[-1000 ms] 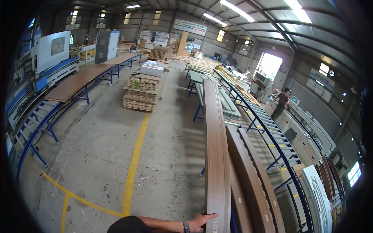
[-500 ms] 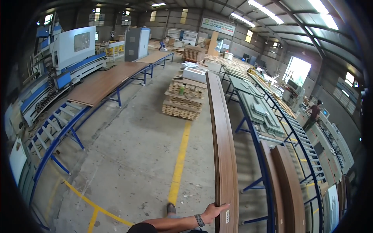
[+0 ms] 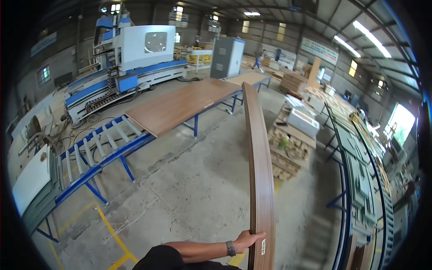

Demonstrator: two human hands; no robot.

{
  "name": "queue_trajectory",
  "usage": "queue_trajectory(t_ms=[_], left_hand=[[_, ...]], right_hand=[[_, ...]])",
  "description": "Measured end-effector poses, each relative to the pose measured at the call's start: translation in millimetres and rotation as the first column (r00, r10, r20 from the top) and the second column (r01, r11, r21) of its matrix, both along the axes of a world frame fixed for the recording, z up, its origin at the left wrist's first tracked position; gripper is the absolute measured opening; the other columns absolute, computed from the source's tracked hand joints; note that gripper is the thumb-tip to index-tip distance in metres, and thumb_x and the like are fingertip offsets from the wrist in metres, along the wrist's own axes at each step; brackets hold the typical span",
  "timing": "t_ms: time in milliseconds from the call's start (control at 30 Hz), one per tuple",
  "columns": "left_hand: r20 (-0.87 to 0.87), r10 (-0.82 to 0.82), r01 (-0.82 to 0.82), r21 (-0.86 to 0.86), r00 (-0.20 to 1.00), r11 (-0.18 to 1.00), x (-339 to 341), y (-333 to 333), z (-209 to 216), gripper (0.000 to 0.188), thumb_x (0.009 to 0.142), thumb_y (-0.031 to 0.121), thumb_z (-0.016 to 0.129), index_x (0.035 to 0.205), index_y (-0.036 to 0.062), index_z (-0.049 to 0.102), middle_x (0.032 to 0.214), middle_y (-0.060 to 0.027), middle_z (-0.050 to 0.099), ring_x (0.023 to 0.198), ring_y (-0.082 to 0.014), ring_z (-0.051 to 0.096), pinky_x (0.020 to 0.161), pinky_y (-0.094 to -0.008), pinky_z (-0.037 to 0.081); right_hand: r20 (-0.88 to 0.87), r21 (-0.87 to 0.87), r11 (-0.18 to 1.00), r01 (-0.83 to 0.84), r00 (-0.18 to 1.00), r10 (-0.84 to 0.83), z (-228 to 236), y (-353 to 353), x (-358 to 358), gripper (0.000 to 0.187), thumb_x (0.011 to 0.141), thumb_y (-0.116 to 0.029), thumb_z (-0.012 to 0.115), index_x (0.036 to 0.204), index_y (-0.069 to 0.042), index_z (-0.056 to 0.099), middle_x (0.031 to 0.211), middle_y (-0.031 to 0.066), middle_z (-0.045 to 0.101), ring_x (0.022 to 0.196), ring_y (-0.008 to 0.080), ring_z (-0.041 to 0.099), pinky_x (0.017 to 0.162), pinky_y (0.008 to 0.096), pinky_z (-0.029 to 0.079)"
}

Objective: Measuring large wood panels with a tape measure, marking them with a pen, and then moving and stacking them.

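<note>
My left hand (image 3: 245,242), with a dark watch on its wrist, grips the left edge of a long brown wood-grain door-frame board (image 3: 261,171) near its close end. The thumb lies over the board's face, beside a small white label (image 3: 263,246); the other fingers are hidden around its edge. From the lower edge the board stretches far ahead, its far end raised in my view near the brown panel (image 3: 180,105) on the left roller table. My right hand is out of view.
A blue-framed roller conveyor (image 3: 101,146) runs along the left, before a white and blue machine (image 3: 146,47). Stacked wood pieces (image 3: 290,153) stand right of the board. Farther right, a blue-legged table holds green panels (image 3: 360,180). People are in the distance and at the right.
My view has swung left, so the left conveyor and machine sit nearer the middle. The board now points toward the brown panel and crosses left of the wood stack. My left hand keeps its grip.
</note>
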State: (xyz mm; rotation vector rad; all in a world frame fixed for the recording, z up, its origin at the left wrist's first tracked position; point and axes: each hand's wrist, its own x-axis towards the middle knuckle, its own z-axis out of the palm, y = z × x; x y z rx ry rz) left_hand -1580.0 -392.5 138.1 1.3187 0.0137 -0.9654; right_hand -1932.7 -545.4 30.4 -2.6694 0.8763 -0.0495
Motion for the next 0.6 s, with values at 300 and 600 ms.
queue_trajectory(t_ms=[300, 600], left_hand=[[-0.117, 0.226, -0.237, -0.086, 0.967, 0.968, 319.9, 63.7, -16.6, 0.052, 0.086, 0.034, 0.076, 0.12, -0.0049, 0.066, 0.112, -0.0096, 0.071, 0.1, -0.0176, 0.067, 0.085, -0.0318, 0.053], [-0.129, 0.288, -0.302, -0.111, 0.949, 0.947, 693.2, 69.6, -0.2, 0.037, 0.09, 0.022, 0.075, 0.116, -0.002, 0.063, 0.104, -0.0088, 0.069, 0.091, -0.0199, 0.069, 0.078, -0.0368, 0.057]], right_hand=[[-0.262, 0.154, 0.975, 0.162, 0.958, -0.117, 71.9, 40.6, 386.7, 0.057, 0.099, -0.044, 0.05, 0.14, -0.006, 0.04, 0.12, 0.0322, 0.055, 0.111, 0.0457, 0.054, 0.095, 0.0489, 0.043], [-0.095, 0.3, 0.878, 0.373, 0.927, -0.362, 63.2, 6.4, 779.3, 0.081, 0.091, -0.069, 0.048, 0.078, 0.008, 0.07, 0.077, 0.029, 0.067, 0.08, 0.0442, 0.068, 0.072, 0.0476, 0.051]])
